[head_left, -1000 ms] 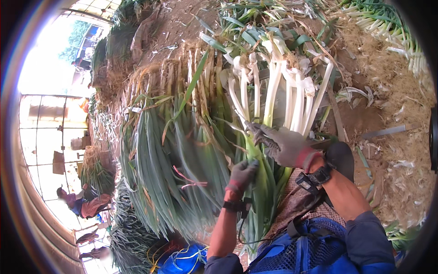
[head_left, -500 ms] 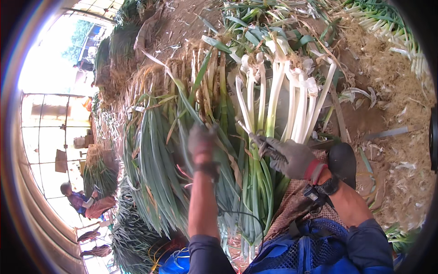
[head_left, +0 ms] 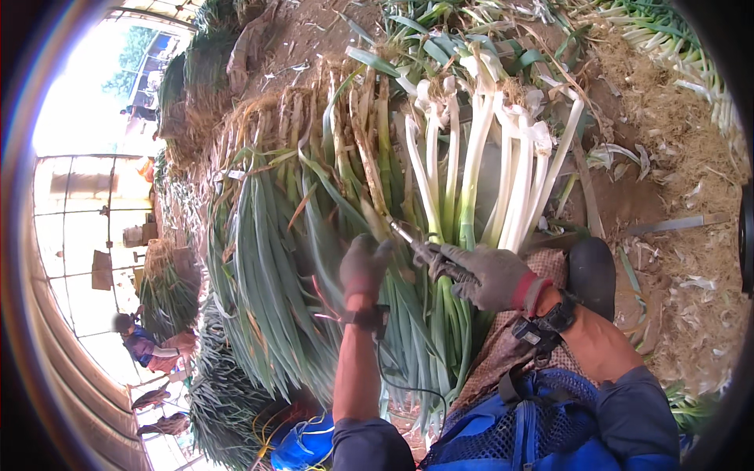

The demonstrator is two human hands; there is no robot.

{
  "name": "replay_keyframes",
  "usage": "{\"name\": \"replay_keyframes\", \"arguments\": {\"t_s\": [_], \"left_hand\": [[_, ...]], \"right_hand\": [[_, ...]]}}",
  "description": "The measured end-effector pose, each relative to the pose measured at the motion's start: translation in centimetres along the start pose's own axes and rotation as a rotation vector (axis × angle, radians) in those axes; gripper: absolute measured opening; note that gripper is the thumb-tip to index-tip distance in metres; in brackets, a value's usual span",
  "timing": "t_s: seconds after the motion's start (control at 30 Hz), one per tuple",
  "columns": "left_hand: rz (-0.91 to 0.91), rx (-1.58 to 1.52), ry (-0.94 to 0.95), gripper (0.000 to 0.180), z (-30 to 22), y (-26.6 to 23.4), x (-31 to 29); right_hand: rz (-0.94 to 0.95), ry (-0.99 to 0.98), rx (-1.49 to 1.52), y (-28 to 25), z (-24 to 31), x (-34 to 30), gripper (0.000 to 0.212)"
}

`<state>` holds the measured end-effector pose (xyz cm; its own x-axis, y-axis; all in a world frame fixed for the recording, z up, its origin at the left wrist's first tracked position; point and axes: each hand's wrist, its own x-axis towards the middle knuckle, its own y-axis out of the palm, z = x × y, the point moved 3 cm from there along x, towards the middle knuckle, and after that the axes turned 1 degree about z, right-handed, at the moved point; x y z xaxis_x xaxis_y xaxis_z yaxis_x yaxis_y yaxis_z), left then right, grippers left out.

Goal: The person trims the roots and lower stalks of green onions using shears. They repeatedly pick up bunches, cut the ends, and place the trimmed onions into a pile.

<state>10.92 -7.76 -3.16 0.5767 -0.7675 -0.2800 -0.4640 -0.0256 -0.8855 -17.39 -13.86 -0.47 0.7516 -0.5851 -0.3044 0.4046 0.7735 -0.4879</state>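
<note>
My left hand (head_left: 365, 265), in a grey glove with a red cuff, closes round the leaves of an unpeeled green onion (head_left: 367, 169) with a brown, dirty stalk. My right hand (head_left: 496, 276), gloved the same way, grips a slim metal-tipped tool (head_left: 402, 231) with a dark handle. Its tip points left, close to the brown stalk. Beside and beyond the right hand lie several peeled green onions (head_left: 475, 173) with clean white stalks and pale roots. Under and left of my left hand spreads a pile of unpeeled green onions (head_left: 263, 259), roots at the far side.
Stripped leaves (head_left: 436, 51) litter the far side. Dry root waste (head_left: 683, 306) covers the ground at right, where a flat metal strip (head_left: 679, 226) lies. More onions (head_left: 683, 39) sit at the far right. Another person (head_left: 149, 349) is at the left. A blue bag (head_left: 305, 443) stands nearby.
My left hand has come nearer to me and slightly right, and the brown stalk now tilts toward the tool. The tool's tip has shifted left and nearer, with my right hand slightly lower.
</note>
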Motion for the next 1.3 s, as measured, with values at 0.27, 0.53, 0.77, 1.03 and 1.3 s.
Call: {"name": "replay_keyframes", "arguments": {"t_s": [0.27,0.53,0.77,1.03,1.3], "left_hand": [[0.253,-0.319,-0.213,0.029,-0.6,-1.4,5.1],[0.029,-1.554,-0.025,0.04,-4.8,-6.7,8.9],[-0.139,-0.213,-0.037,0.027,1.7,0.7,-1.0],[-0.217,0.285,0.027,0.047,1.4,2.3,-2.2],[-0.37,0.417,0.109,0.057,-1.0,3.3,-0.5]], "right_hand": [[0.047,0.031,-0.034,0.8,-0.7,0.3,0.077],[-0.018,0.04,0.07,-0.3,-0.8,-0.4,0.07],[0.13,-0.014,-0.025,1.2,-0.8,0.5,0.072],[-0.001,-0.014,-0.018,2.3,0.1,2.9,0.066],[0.022,0.016,-0.039,2.1,-0.2,3.7,0.066]]}}
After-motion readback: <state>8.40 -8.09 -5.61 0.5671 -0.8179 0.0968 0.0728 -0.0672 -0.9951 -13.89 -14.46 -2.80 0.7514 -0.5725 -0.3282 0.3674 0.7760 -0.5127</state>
